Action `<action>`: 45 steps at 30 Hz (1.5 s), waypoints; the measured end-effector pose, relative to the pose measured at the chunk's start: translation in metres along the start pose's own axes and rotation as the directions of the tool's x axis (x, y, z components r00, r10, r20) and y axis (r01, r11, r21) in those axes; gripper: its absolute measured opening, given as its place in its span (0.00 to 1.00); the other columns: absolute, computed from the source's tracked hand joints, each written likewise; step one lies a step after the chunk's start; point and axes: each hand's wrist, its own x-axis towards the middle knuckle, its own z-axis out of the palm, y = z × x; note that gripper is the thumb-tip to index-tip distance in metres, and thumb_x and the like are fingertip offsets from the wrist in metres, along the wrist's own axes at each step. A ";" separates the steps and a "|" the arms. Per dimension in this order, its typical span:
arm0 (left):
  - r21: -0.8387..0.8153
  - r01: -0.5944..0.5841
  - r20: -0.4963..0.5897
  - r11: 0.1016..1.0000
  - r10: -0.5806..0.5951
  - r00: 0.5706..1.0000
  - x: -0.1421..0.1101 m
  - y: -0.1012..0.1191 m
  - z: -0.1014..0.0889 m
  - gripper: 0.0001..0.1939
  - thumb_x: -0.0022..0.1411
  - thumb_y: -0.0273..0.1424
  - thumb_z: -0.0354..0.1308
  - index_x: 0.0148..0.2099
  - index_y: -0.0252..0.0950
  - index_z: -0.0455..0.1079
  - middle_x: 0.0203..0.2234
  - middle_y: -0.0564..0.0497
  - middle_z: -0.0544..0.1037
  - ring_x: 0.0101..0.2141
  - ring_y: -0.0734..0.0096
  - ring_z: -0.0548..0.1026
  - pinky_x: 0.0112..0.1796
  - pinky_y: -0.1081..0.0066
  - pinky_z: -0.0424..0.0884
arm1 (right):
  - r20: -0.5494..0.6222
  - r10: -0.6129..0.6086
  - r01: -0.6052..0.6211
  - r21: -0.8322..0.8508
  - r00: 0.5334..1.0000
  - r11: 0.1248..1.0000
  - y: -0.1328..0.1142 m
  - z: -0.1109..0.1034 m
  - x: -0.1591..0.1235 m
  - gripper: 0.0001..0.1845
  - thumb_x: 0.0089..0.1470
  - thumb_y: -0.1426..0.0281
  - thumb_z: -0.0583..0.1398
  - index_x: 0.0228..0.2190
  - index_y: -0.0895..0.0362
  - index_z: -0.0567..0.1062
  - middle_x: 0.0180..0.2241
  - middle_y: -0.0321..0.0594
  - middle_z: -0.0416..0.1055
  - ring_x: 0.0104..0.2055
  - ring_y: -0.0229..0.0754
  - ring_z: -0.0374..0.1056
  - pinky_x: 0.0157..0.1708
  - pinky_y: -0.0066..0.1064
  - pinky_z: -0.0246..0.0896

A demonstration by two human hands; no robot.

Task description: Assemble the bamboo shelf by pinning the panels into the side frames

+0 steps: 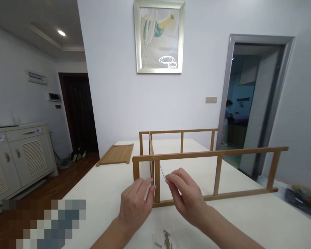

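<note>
A wooden shelf frame point(217, 169) rests on its side on the white table, its two ladder-like sides joined near the left end by a thin upright panel point(151, 145). My left hand point(136, 199) is closed, with thumb and fingertips pinching the near edge of that panel beside the frame's slat. Between the thumb and fingers of my right hand point(185, 192) is a thin metal hex key point(162, 171), tilted up toward the frame and apart from the screw head at the top rail. Several screws point(167, 238) lie with a clear plastic bag at the table's near side.
A slatted wooden panel point(118, 154) lies flat on the table point(98, 193) at the far left. Beyond the table stands a wall with a framed picture point(159, 38). Through the doorway point(235, 103) at right, another person is partly visible. A white cabinet point(23, 155) stands left.
</note>
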 end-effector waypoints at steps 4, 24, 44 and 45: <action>0.113 0.022 -0.161 0.993 -0.004 0.987 0.046 -0.002 -0.013 0.16 0.61 0.30 0.59 0.52 0.36 0.68 0.39 0.43 0.76 0.43 0.58 0.74 0.45 0.59 0.69 | -0.020 -0.032 0.032 -0.014 0.999 0.999 0.000 0.002 0.024 0.11 0.60 0.81 0.52 0.40 0.55 0.69 0.32 0.41 0.63 0.34 0.41 0.61 0.31 0.33 0.62; -0.035 0.117 -0.113 0.993 -0.120 0.986 0.073 -0.006 0.002 0.07 0.63 0.27 0.58 0.44 0.38 0.71 0.38 0.50 0.80 0.41 0.65 0.76 0.48 0.59 0.63 | 0.152 -0.175 0.211 -0.265 0.973 0.941 -0.002 -0.002 0.052 0.15 0.57 0.84 0.48 0.36 0.57 0.70 0.29 0.40 0.60 0.30 0.41 0.56 0.26 0.31 0.57; -0.073 0.136 -0.112 0.988 -0.144 0.983 0.075 -0.008 0.001 0.05 0.63 0.27 0.57 0.41 0.38 0.73 0.34 0.51 0.80 0.38 0.65 0.76 0.46 0.59 0.65 | 0.132 -0.173 0.208 -0.338 0.976 0.918 -0.007 -0.005 0.060 0.07 0.62 0.77 0.53 0.34 0.57 0.70 0.30 0.42 0.66 0.31 0.42 0.63 0.29 0.34 0.63; -0.070 0.135 -0.109 0.988 -0.142 0.984 0.075 -0.008 0.000 0.05 0.63 0.27 0.57 0.41 0.38 0.73 0.34 0.51 0.80 0.38 0.65 0.76 0.46 0.59 0.65 | 0.135 -0.200 0.236 -0.363 0.970 0.901 -0.007 -0.004 0.059 0.07 0.62 0.77 0.53 0.34 0.57 0.69 0.30 0.42 0.66 0.31 0.42 0.62 0.29 0.34 0.62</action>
